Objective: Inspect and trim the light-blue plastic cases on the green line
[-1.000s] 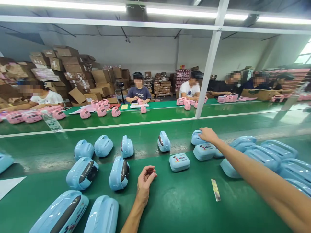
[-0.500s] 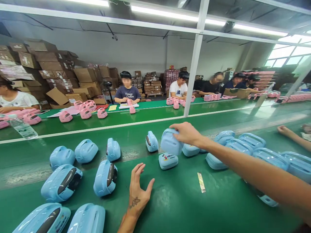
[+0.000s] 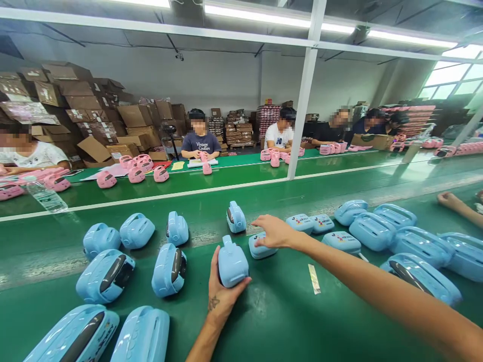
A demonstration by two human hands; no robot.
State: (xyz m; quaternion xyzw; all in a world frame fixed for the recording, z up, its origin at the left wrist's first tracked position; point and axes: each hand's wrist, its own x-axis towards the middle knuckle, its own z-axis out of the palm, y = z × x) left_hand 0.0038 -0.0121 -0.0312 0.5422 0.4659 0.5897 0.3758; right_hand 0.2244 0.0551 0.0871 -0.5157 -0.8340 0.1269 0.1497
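Note:
In my left hand point(image 3: 222, 281) is a light-blue plastic housing with a handle point(image 3: 233, 264), held between the thumb and fingers just above the green table. My right hand point(image 3: 274, 231), its fingers stretched out and apart, is over a low blue case printed with a cartoon mouse point(image 3: 260, 250); whether it touches the case I cannot tell. Just behind stands a blue housing with a dark front panel point(image 3: 236, 218). More blue housings, one a dark-panelled housing point(image 3: 169, 270), are spread to the left of my left hand.
Printed blue cases and handled blue housings point(image 3: 372, 231) crowd the right side. A small paper strip point(image 3: 314, 279) lies on the green table point(image 3: 279, 322). A white post point(image 3: 304, 95) rises behind. Co-workers sit across with pink housings point(image 3: 136, 174); another person's hand point(image 3: 449, 200) is at far right.
The handled blue housing has come down and left from my right hand into my left hand, which has closed on it. My right hand has let go and opened, lower over the printed case.

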